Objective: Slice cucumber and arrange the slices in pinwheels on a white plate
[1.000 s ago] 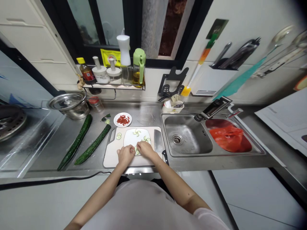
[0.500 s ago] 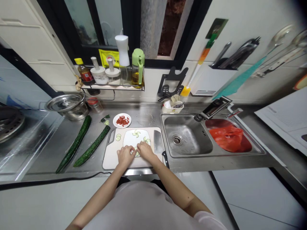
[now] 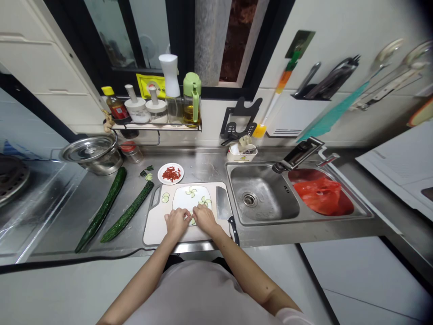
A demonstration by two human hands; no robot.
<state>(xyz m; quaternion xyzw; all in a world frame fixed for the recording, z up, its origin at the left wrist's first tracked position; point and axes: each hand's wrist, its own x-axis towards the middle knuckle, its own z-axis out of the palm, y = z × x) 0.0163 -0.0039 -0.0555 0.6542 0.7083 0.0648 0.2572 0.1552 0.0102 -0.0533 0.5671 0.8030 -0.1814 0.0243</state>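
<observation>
Cucumber slices (image 3: 192,221) between two hands

They lie near the front edge of the white plate (image 3: 180,198), between left hand (image 3: 176,223) and right hand (image 3: 204,220), neither clearly nearer; fingers curl, whether gripping any slice I cannot tell.

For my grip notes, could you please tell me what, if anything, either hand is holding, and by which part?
It cannot be told: the left hand and right hand partly hide cucumber slices between them.
</observation>
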